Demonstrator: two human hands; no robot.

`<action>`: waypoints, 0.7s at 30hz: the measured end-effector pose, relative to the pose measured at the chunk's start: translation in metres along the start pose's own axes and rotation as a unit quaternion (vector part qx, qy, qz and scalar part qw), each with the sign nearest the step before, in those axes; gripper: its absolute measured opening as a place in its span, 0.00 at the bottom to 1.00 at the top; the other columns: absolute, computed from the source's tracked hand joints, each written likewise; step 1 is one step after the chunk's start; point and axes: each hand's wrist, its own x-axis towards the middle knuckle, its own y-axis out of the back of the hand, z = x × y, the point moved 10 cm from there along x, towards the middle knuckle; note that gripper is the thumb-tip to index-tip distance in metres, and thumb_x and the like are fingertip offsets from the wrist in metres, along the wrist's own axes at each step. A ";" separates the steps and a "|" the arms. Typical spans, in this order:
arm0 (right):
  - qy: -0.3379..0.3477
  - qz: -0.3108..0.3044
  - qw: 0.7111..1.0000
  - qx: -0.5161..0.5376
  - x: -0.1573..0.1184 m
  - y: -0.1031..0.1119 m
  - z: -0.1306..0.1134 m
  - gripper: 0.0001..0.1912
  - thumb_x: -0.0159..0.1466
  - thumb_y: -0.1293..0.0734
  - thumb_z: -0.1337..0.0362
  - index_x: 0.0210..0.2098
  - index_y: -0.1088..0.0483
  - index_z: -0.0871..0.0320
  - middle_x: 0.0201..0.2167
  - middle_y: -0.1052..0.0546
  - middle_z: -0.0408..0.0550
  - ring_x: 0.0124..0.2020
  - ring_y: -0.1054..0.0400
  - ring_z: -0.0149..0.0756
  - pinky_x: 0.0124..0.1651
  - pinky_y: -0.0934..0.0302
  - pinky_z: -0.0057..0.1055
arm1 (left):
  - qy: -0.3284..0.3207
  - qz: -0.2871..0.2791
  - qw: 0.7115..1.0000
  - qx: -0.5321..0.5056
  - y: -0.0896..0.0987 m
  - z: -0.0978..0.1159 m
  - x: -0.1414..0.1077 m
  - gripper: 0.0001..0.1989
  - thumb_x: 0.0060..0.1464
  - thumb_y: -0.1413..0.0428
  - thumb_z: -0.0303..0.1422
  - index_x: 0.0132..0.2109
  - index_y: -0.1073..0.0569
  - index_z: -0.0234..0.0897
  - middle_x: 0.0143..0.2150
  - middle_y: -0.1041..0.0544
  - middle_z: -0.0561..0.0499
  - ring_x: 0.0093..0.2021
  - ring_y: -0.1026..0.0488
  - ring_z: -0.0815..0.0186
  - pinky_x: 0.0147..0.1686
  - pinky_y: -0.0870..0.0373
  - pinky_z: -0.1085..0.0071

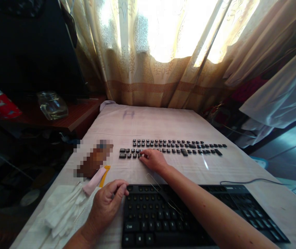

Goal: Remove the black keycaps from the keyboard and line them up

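A black keyboard (172,238) lies at the table's front, its upper left rows stripped of keycaps. Loose black keycaps (184,152) are set out in rows behind it. My right hand (153,159) reaches across the keyboard to the left part of the lower rows, thumb and fingertips pinched at a small keycap (140,156). My left hand (111,197) rests by the keyboard's upper left corner, thumb and forefinger pressed together; whether anything is between them is hidden. A thin wire tool (172,204) lies on the keyboard, partly under my right forearm.
White cloth (62,207), a pink and yellow strip (103,177) and a blurred brown object (96,159) lie on the left. A cable (256,180) runs off right. On the side desk stand a glass jar (52,105) and a red packet (0,103). Curtains hang behind.
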 end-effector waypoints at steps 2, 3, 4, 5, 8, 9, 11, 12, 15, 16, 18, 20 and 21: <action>0.001 -0.001 1.000 -0.004 0.000 0.000 0.000 0.16 0.64 0.34 0.60 0.49 0.23 0.54 0.43 0.18 0.49 0.46 0.25 0.42 0.48 0.37 0.32 | -0.006 -0.002 1.000 0.000 0.000 0.001 0.000 0.10 0.60 0.47 0.38 0.37 0.23 0.41 0.27 0.20 0.55 0.31 0.20 0.65 0.36 0.24 0.73; 0.002 -0.001 1.000 -0.006 0.000 0.000 -0.001 0.16 0.64 0.34 0.60 0.50 0.23 0.54 0.43 0.18 0.49 0.46 0.25 0.41 0.48 0.37 0.32 | -0.009 -0.001 1.000 -0.001 0.000 0.001 0.000 0.10 0.60 0.47 0.38 0.37 0.23 0.41 0.27 0.20 0.55 0.31 0.21 0.65 0.36 0.25 0.73; 0.002 -0.002 1.000 -0.008 0.000 0.000 -0.001 0.16 0.64 0.33 0.61 0.50 0.23 0.54 0.43 0.18 0.49 0.46 0.25 0.41 0.48 0.37 0.31 | -0.011 -0.001 1.000 -0.001 0.000 0.002 0.000 0.10 0.60 0.47 0.38 0.37 0.23 0.41 0.27 0.20 0.55 0.31 0.21 0.66 0.36 0.25 0.74; 0.004 -0.003 1.000 -0.009 0.000 0.000 -0.001 0.16 0.64 0.33 0.61 0.50 0.23 0.53 0.43 0.18 0.49 0.46 0.25 0.41 0.48 0.37 0.31 | -0.013 -0.001 1.000 -0.001 0.000 0.002 0.000 0.10 0.60 0.47 0.37 0.37 0.23 0.41 0.27 0.20 0.55 0.30 0.21 0.66 0.36 0.25 0.74; 0.008 -0.005 1.000 -0.009 -0.001 0.000 -0.002 0.16 0.63 0.33 0.61 0.50 0.23 0.54 0.42 0.18 0.48 0.45 0.25 0.40 0.47 0.37 0.31 | -0.017 -0.002 1.000 0.001 -0.001 0.002 0.000 0.09 0.60 0.47 0.37 0.37 0.23 0.41 0.27 0.20 0.55 0.30 0.20 0.66 0.35 0.25 0.74; 0.009 -0.004 1.000 -0.009 -0.001 0.000 -0.002 0.16 0.63 0.33 0.61 0.50 0.23 0.54 0.42 0.18 0.48 0.44 0.25 0.40 0.47 0.37 0.31 | -0.018 -0.002 1.000 0.002 -0.001 0.002 0.000 0.09 0.60 0.47 0.37 0.37 0.23 0.41 0.26 0.20 0.56 0.30 0.20 0.66 0.35 0.25 0.74; 0.007 -0.002 1.000 -0.010 -0.001 0.000 -0.002 0.16 0.64 0.33 0.61 0.50 0.23 0.54 0.42 0.18 0.48 0.44 0.25 0.40 0.47 0.37 0.30 | -0.018 -0.001 1.000 0.001 -0.001 0.002 0.000 0.09 0.60 0.47 0.37 0.37 0.23 0.41 0.26 0.20 0.56 0.30 0.20 0.66 0.35 0.24 0.74; 0.007 -0.001 1.000 -0.010 -0.002 0.001 -0.002 0.16 0.64 0.33 0.61 0.50 0.23 0.53 0.42 0.18 0.48 0.44 0.25 0.39 0.47 0.37 0.30 | -0.017 0.000 1.000 0.001 -0.001 0.002 0.000 0.09 0.60 0.47 0.37 0.37 0.23 0.41 0.26 0.20 0.55 0.30 0.20 0.66 0.35 0.24 0.74; 0.006 0.000 1.000 -0.009 -0.003 0.001 -0.002 0.16 0.64 0.33 0.61 0.50 0.23 0.53 0.42 0.18 0.48 0.44 0.25 0.39 0.47 0.37 0.30 | -0.010 -0.006 1.000 0.002 -0.002 0.002 0.000 0.10 0.60 0.47 0.38 0.37 0.23 0.41 0.27 0.19 0.55 0.31 0.20 0.65 0.35 0.24 0.73; 0.005 0.000 1.000 -0.008 -0.003 0.001 -0.002 0.16 0.64 0.33 0.61 0.50 0.24 0.53 0.42 0.18 0.48 0.44 0.25 0.39 0.47 0.37 0.30 | -0.009 -0.009 1.000 0.002 -0.002 0.002 0.000 0.10 0.60 0.47 0.38 0.37 0.23 0.41 0.27 0.19 0.54 0.31 0.20 0.65 0.35 0.24 0.73; 0.004 0.000 1.000 -0.007 -0.004 0.001 -0.001 0.16 0.64 0.33 0.61 0.51 0.24 0.53 0.43 0.18 0.47 0.44 0.25 0.39 0.47 0.37 0.30 | -0.009 -0.011 1.000 0.004 -0.002 0.002 0.000 0.10 0.60 0.47 0.38 0.37 0.23 0.41 0.27 0.19 0.54 0.31 0.20 0.65 0.35 0.24 0.73; 0.004 0.000 1.000 -0.005 -0.004 0.001 -0.001 0.16 0.64 0.33 0.62 0.51 0.24 0.53 0.43 0.18 0.47 0.43 0.25 0.39 0.47 0.37 0.29 | -0.013 -0.007 1.000 0.005 -0.001 0.003 0.001 0.10 0.60 0.47 0.38 0.37 0.23 0.41 0.26 0.19 0.54 0.30 0.20 0.64 0.35 0.24 0.73; 0.004 -0.001 1.000 -0.004 -0.004 0.001 -0.001 0.17 0.64 0.33 0.62 0.51 0.24 0.53 0.43 0.18 0.46 0.43 0.25 0.38 0.47 0.38 0.29 | -0.014 -0.005 1.000 0.006 -0.001 0.004 0.001 0.10 0.59 0.47 0.38 0.37 0.23 0.41 0.26 0.20 0.54 0.30 0.20 0.64 0.35 0.24 0.73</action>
